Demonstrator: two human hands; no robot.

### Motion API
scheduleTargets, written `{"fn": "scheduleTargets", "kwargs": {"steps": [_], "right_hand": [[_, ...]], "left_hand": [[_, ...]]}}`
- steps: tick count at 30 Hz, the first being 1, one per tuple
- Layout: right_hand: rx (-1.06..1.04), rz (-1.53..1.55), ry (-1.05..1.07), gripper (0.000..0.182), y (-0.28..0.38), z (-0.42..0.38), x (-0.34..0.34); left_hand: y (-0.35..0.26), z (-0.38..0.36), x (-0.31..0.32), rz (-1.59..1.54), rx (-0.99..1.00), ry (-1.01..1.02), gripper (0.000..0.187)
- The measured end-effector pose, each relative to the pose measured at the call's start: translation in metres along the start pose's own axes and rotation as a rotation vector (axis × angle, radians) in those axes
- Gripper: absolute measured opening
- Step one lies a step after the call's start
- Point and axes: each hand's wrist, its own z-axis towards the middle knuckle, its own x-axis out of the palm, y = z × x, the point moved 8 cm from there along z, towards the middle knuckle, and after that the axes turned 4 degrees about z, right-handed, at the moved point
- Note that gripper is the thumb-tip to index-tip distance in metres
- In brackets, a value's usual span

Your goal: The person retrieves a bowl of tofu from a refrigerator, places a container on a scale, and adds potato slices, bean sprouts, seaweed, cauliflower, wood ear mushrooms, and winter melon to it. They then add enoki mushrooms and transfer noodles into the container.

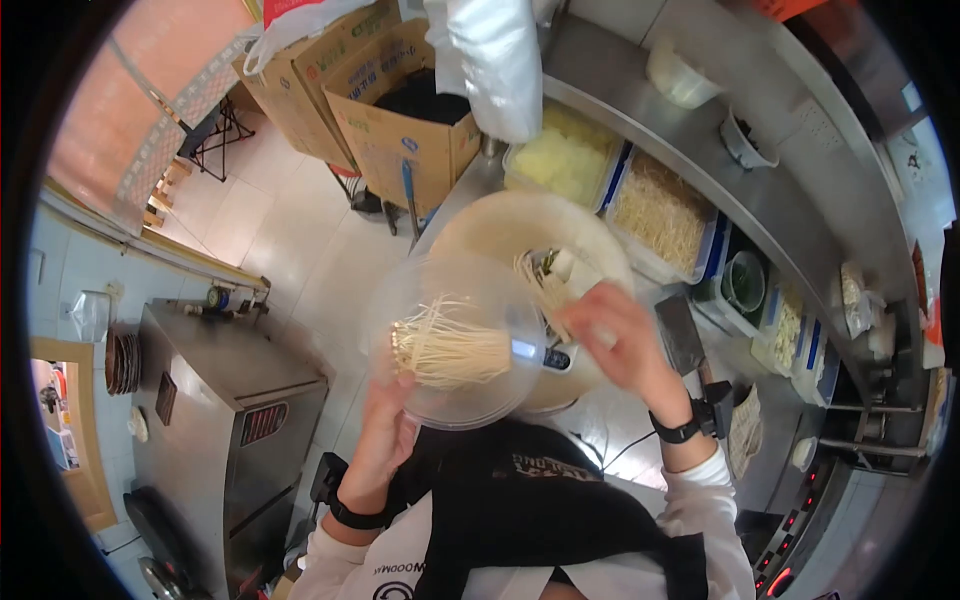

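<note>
My left hand (387, 425) grips the near left side of a clear plastic bowl (450, 405), with its fingers closed at the rim. Inside the bowl lies a bundle of pale enoki mushrooms (450, 347). To the right, my right hand (615, 335) is slightly blurred, its fingers pinched on a small bunch of enoki mushrooms (545, 285). Beneath both hands is a large round pale board (480, 225). A lit display (535, 352) shows at the bowl's right edge; the bowl hides part of that device. A white piece (578, 268) lies beyond my right fingertips.
Along the counter's far side stand tubs of pale yellow slices (560, 155), thin sprouts (660, 210) and greens (742, 282). A steel shelf (690, 150) runs above them. Cardboard boxes (400, 140) stand at the back left, and a steel cabinet (200, 400) on the left.
</note>
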Motion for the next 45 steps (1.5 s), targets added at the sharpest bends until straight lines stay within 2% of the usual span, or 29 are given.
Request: {"fn": "scheduleTargets", "kwargs": {"steps": [2, 3, 5, 7, 8, 10, 12, 13, 14, 15, 16, 17, 19, 20, 23, 25, 26, 27, 28, 29, 30, 32, 34, 36, 38, 41, 43, 45], "right_hand": [[0.128, 0.453, 0.58, 0.04, 0.031, 0.002, 0.024], [0.107, 0.423, 0.566, 0.04, 0.034, 0.007, 0.019], [-0.062, 0.073, 0.419, 0.043, 0.039, 0.019, 0.002], [-0.109, 0.012, 0.387, 0.04, 0.038, 0.027, 0.001], [-0.137, -0.029, 0.369, 0.038, 0.038, 0.031, 0.0], [-0.207, -0.061, 0.345, 0.036, 0.033, 0.043, -0.005], [-0.2, 0.124, 0.187, 0.027, 0.02, 0.064, -0.024], [-0.179, 0.097, 0.111, 0.02, 0.013, 0.076, -0.036], [-0.193, 0.088, 0.114, 0.02, 0.01, 0.088, -0.043], [-0.11, 0.112, 0.001, 0.019, -0.003, 0.102, -0.058], [-0.028, 0.138, -0.111, 0.018, -0.018, 0.115, -0.072], [0.017, 0.101, -0.19, 0.018, -0.037, 0.128, -0.08], [0.09, 0.057, -0.334, 0.017, -0.079, 0.151, -0.089], [0.109, 0.053, -0.394, 0.017, -0.096, 0.162, -0.092], [0.143, -0.141, -0.467, 0.018, -0.168, 0.193, -0.092], [0.236, -0.215, -0.424, 0.034, -0.224, 0.205, -0.09], [0.116, -0.412, -0.398, 0.034, -0.275, 0.217, -0.086], [0.01, -0.239, -0.419, 0.044, -0.291, 0.216, -0.081], [0.002, 0.179, -0.388, 0.051, -0.28, 0.213, -0.072], [0.021, 0.216, -0.277, 0.054, -0.254, 0.208, -0.061], [-0.014, 0.263, -0.269, 0.048, -0.209, 0.195, -0.05], [-0.011, 0.315, -0.212, 0.034, -0.174, 0.154, -0.034], [-0.119, 0.191, -0.126, 0.018, -0.105, 0.11, -0.024], [-0.067, 0.233, -0.073, 0.014, -0.096, 0.067, -0.01], [-0.019, 0.114, -0.102, 0.018, -0.059, 0.031, -0.007], [0.053, 0.234, -0.161, 0.021, -0.018, -0.012, 0.008], [0.261, 0.432, -0.066, 0.023, -0.007, -0.036, 0.03], [0.338, 0.531, 0.063, 0.029, -0.003, -0.059, 0.054]], "left_hand": [[-0.013, 0.013, 0.017, -0.007, 0.084, 0.054, 0.075], [-0.019, 0.018, 0.025, 0.06, 0.116, 0.066, 0.076], [-0.031, 0.025, 0.035, 0.122, 0.175, 0.088, 0.077], [-0.035, 0.032, 0.036, 0.072, 0.094, 0.079, 0.078], [-0.038, 0.035, 0.037, 0.068, 0.121, 0.088, 0.078], [-0.035, 0.04, 0.038, -0.124, 0.136, 0.113, 0.071], [-0.042, 0.038, 0.046, -0.124, 0.142, 0.053, 0.072], [-0.043, 0.038, 0.045, -0.125, 0.133, -0.018, 0.074], [-0.045, 0.04, 0.044, -0.134, 0.147, -0.015, 0.074], [-0.045, 0.04, 0.043, -0.013, 0.15, 0.016, 0.068], [-0.043, 0.04, 0.041, 0.108, 0.154, 0.043, 0.063], [-0.04, 0.039, 0.03, 0.103, 0.163, 0.039, 0.063], [-0.004, 0.036, 0.012, 0.085, -0.092, 0.116, 0.047], [0.005, 0.034, 0.007, 0.082, -0.081, 0.098, 0.047], [0.049, 0.024, -0.009, 0.013, -0.192, 0.026, 0.033], [0.074, 0.021, -0.01, -0.049, -0.259, 0.051, 0.031], [0.082, 0.021, -0.006, -0.076, -0.259, 0.086, 0.03], [0.093, 0.025, -0.008, -0.058, -0.273, 0.1, 0.029], [0.101, 0.026, -0.008, -0.038, -0.298, 0.125, 0.029], [0.097, 0.027, -0.009, -0.03, -0.265, 0.126, 0.028], [0.094, 0.026, -0.01, -0.014, -0.248, 0.15, 0.028], [0.092, 0.024, -0.023, 0.007, -0.252, 0.108, 0.027], [0.096, 0.021, -0.035, 0.044, -0.28, 0.112, 0.027], [0.103, 0.017, -0.053, 0.048, -0.315, 0.07, 0.027], [0.106, 0.017, -0.063, 0.057, -0.298, 0.08, 0.027], [0.114, 0.013, -0.057, 0.053, -0.286, 0.095, 0.027], [0.116, 0.013, -0.056, 0.064, -0.284, 0.094, 0.027], [0.125, 0.009, -0.048, 0.11, -0.293, 0.184, 0.028]]}}
